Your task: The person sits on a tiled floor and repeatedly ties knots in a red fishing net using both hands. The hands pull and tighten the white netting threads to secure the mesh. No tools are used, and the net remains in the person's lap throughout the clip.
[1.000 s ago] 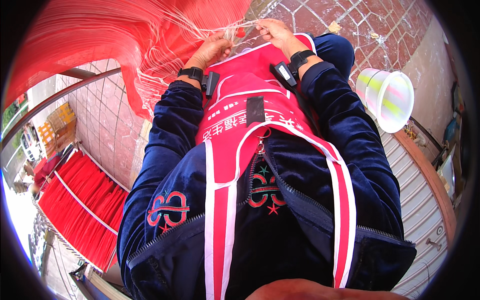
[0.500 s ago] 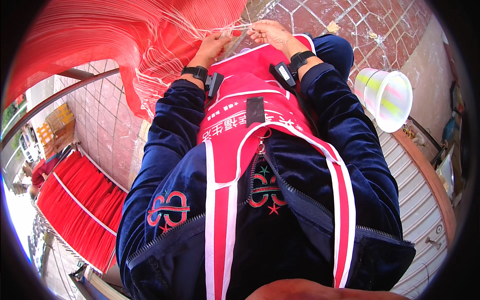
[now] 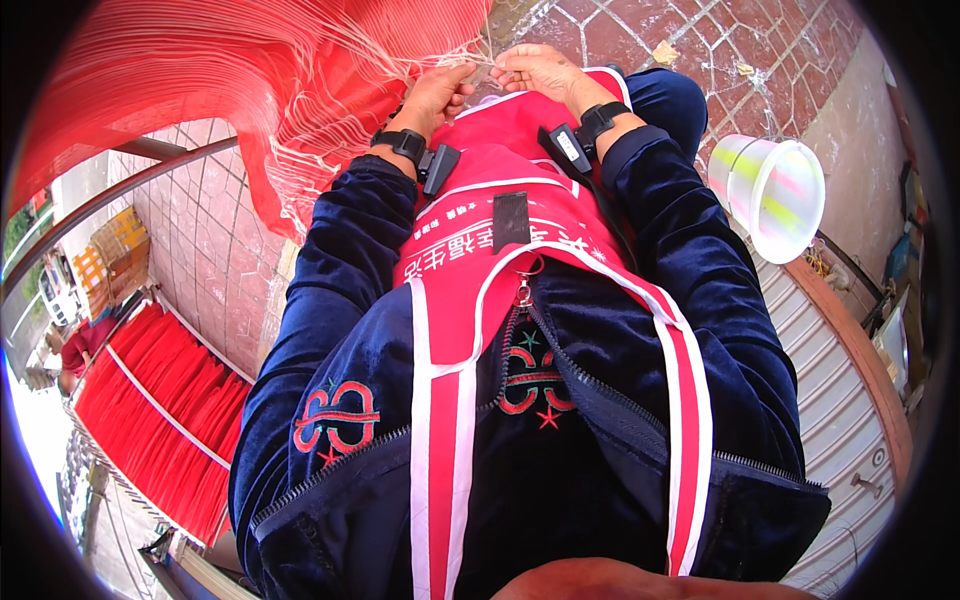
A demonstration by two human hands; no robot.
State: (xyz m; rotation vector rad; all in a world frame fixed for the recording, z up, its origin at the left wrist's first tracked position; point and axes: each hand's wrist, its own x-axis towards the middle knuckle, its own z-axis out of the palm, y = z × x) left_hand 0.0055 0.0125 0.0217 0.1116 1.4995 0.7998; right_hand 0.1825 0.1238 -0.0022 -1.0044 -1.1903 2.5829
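My left hand (image 3: 440,92) is closed near the top centre, its fingertips pinched at fine white threads (image 3: 455,55) that hang from a large sheet of red fabric (image 3: 190,60). Just to its right, my right hand (image 3: 535,72) also pinches a thin white strand, fingertips close to those of my left. The red cloth fills the upper left, with many loose pale threads along its edge. A red apron (image 3: 475,160) with white trim lies over my lap beneath both hands.
A translucent plastic bucket (image 3: 790,200) is at the right beside a ridged metal surface (image 3: 830,400). At left are a metal bar (image 3: 90,210), a rack of red folded material (image 3: 160,420), cardboard boxes (image 3: 120,255) and a person in red (image 3: 85,350).
My right hand has moved a little left and down, narrowing the gap to my left hand, which has shifted slightly right. The stretched strands between them now look shorter.
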